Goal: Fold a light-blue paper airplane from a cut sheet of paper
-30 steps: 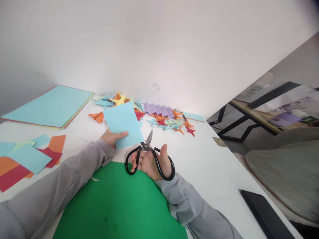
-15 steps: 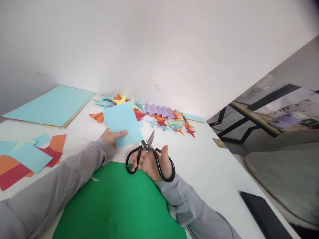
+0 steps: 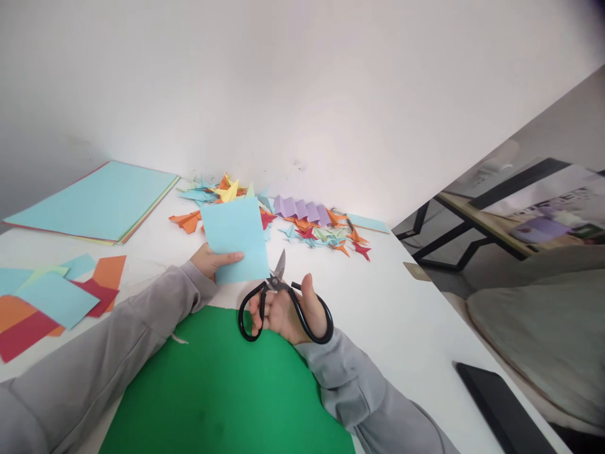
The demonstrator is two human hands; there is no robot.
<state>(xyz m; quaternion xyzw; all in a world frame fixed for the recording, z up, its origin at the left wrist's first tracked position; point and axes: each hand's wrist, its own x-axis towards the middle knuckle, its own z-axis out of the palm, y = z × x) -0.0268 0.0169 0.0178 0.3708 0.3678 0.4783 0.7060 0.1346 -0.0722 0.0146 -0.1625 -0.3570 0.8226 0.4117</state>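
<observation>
A: Your white worktop carries the big paper stack near its back edge, at the left.
B: The light-blue square is pinched in your left hand, raised between you and that edge.
A: Your right hand holds the scissors spread at the square's lower right corner.
B: Small folded shapes lie along the back edge.
</observation>
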